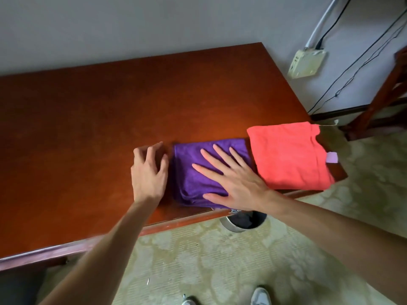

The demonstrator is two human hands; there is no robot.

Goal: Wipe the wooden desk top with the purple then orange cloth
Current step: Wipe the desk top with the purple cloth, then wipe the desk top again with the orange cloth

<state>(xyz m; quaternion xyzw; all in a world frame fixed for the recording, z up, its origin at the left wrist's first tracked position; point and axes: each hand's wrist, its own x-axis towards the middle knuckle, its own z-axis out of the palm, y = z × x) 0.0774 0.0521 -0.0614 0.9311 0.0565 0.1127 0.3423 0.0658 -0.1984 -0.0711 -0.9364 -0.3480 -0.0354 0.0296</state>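
A folded purple cloth (193, 179) lies on the reddish wooden desk top (110, 106) near its front edge. My right hand (233, 181) rests flat on the purple cloth, fingers spread. Just left of that cloth, my left hand (148, 170) touches the desk with fingers curled and apart, holding nothing. A folded orange cloth (288, 155) lies to the right of the purple one, at the desk's right front corner, partly over the edge.
A metal bin (244, 221) stands on the floor under the desk's front edge. A dark wooden chair (387, 102) is at the right, by a wall socket box (306, 62) with cables. My shoes (259, 298) show on the patterned carpet.
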